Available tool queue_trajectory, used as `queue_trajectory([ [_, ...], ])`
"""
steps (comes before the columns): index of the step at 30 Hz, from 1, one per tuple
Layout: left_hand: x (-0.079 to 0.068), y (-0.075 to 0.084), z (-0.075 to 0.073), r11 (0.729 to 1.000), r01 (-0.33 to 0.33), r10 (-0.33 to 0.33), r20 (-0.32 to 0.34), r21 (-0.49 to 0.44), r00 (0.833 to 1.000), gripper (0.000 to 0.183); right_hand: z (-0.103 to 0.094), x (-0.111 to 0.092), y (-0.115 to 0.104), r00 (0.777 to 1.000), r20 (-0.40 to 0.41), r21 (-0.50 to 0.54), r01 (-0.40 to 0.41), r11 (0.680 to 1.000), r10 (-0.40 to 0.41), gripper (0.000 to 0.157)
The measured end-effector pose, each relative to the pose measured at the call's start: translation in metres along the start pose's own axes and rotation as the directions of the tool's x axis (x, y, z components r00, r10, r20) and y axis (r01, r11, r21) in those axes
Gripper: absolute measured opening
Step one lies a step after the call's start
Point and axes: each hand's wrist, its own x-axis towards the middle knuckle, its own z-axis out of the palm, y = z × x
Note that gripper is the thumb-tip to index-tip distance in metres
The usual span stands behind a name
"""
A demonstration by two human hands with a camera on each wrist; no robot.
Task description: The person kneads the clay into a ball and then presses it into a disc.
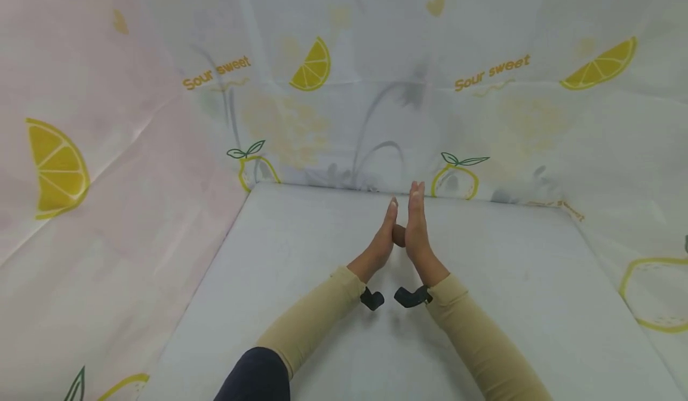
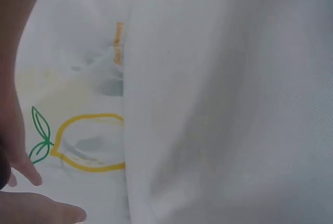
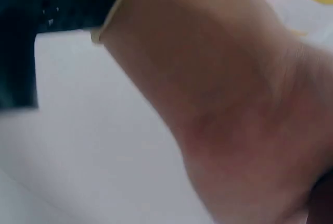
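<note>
In the head view, a small brown rounded lump (image 1: 398,235) is held between the two palms. My left hand (image 1: 383,241) presses on its left side, fingers straight and pointing away. On the other side my right hand (image 1: 417,225) lies against it, upright with straight fingers, reaching a little farther forward. At the left edge of the left wrist view, parts of both hands show around a dark bit of the lump (image 2: 2,168). A blurred bare wrist (image 3: 208,73) fills much of the right wrist view, with a dark brown patch at the lower right edge.
Below the hands lies a white tabletop (image 1: 301,251). Behind it and along the sides hangs a pale cloth (image 1: 344,132) printed with lemons and lettering. Dark curved mounts (image 1: 412,297) stick out from both wrists, close to each other above the table.
</note>
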Motion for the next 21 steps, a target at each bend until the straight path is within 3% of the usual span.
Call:
queue_trajectory([
  [4, -0.002, 0.004, 0.004, 1.0, -0.028, 0.028, 0.026, 0.003, 0.999, 0.079, -0.009, 0.01, 0.028, 0.998, -0.02, -0.009, -0.053, 0.999, 0.053, 0.066],
  [8, 0.001, 0.007, 0.004, 0.998, -0.058, 0.058, 0.008, 0.007, 0.998, 0.086, -0.013, 0.018, 0.057, 0.997, -0.006, 0.041, -0.077, 0.996, 0.077, 0.07],
  [14, 0.011, 0.012, -0.001, 0.989, -0.104, 0.1, -0.048, -0.107, 0.994, 0.091, -0.004, -0.001, 0.04, 0.997, 0.058, 0.038, -0.057, 0.998, 0.054, 0.061],
  [21, 0.018, 0.01, -0.009, 0.999, -0.03, 0.027, -0.096, -0.028, 0.995, 0.08, 0.01, -0.024, 0.022, 0.994, 0.108, 0.014, -0.031, 0.999, 0.029, 0.06],
])
